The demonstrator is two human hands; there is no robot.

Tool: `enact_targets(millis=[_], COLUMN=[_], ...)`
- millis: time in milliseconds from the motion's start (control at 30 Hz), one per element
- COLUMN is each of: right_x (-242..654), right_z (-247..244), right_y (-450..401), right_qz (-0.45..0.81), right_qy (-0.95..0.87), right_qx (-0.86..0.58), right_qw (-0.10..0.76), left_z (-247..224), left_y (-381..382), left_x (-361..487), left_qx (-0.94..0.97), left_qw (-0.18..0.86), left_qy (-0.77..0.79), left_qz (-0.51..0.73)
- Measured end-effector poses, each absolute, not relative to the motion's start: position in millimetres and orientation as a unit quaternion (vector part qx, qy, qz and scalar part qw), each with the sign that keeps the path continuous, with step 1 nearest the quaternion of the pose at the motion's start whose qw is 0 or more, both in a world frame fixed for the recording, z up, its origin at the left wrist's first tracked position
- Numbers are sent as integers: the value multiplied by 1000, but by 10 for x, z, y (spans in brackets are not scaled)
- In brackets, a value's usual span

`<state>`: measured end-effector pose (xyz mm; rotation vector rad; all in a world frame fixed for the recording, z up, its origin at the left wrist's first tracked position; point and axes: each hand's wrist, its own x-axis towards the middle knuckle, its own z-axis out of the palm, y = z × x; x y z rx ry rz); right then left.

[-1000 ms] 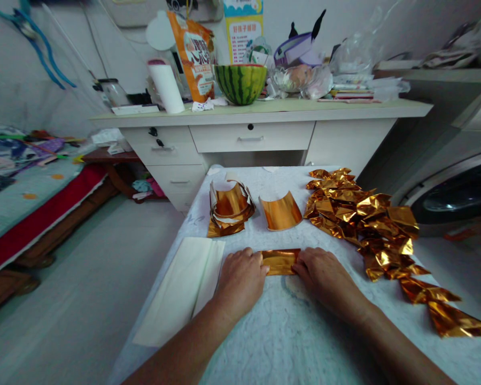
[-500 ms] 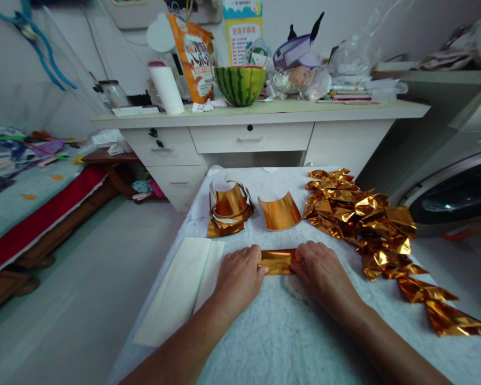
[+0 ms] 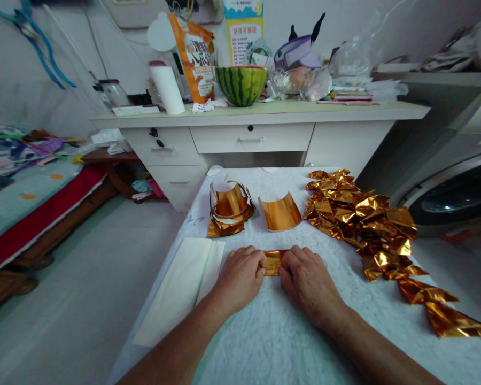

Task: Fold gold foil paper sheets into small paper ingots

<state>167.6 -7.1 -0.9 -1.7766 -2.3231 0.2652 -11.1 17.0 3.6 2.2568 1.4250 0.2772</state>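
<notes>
A small piece of gold foil paper [image 3: 273,263] lies on the cloth-covered table, its two ends hidden under my fingers. My left hand [image 3: 243,272] is closed on its left end. On the right end, my right hand [image 3: 307,278] is closed too, fingers curled over the paper. Beyond my hands rests a curved gold sheet [image 3: 281,212]. Left of that sheet sits a pile of curled gold paper pieces [image 3: 229,206]. Folded white paper [image 3: 174,289] lies beside my left forearm.
Crumpled, folded gold foil pieces [image 3: 361,214] trail along the table's right side. Behind the table stands a white desk [image 3: 248,138] with a halved watermelon [image 3: 240,85] and an orange pouch [image 3: 194,61]. A washing machine [image 3: 457,176] is at right, a bed [image 3: 32,198] at left.
My right hand has moved left along the gold foil paper, closer to my left hand, so less of the paper shows between them. My left hand has barely moved.
</notes>
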Motion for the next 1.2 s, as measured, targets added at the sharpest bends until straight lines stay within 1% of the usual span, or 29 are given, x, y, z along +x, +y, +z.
enact_targets(millis=[233, 400, 600, 967, 1200], right_x=[1556, 1533, 1537, 1701, 1876], right_z=[-20, -22, -28, -55, -93], right_y=[-74, -65, -75, -89, -34], right_qz=[42, 32, 41, 91, 89], right_qy=[-761, -754, -755, -736, -726], right_qx=[-643, -653, -650, -657, -670], right_qw=[75, 69, 78, 137, 126], left_z=[44, 62, 72, 72, 108], left_y=[137, 163, 186, 196, 207], left_x=[-151, -190, -195, -203, -189], left_qx=[820, 819, 815, 814, 810], left_qw=[203, 229, 238, 242, 252], left_qy=[529, 524, 526, 525, 529], left_qz=[78, 54, 51, 51, 41])
